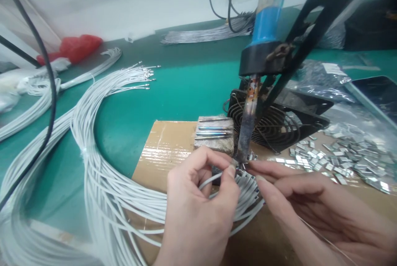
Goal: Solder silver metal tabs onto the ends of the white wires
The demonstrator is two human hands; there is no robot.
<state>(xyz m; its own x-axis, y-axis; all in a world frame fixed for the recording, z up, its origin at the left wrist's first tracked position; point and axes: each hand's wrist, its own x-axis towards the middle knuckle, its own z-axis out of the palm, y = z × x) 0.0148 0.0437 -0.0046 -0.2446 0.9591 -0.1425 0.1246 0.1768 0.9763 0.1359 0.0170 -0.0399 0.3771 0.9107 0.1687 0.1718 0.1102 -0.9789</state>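
My left hand (201,204) pinches the end of a white cable (211,180) between thumb and forefinger, just under the tip of the soldering iron (247,127). To the right, my right hand (310,200) is closed near the same tip, with a thin wire (325,239) running below its palm; what its fingertips grip is too small to make out. Beneath and between the hands lie more white cable ends (248,191). The iron hangs tip down from a black holder (263,58) with a blue handle (269,14).
A long white cable bundle (93,167) curves across the green mat (173,88) on the left. Behind the hands sit a block with metal rods (214,140) on cardboard (164,146) and a black fan (273,127). Small metal pieces (338,162) are scattered at right.
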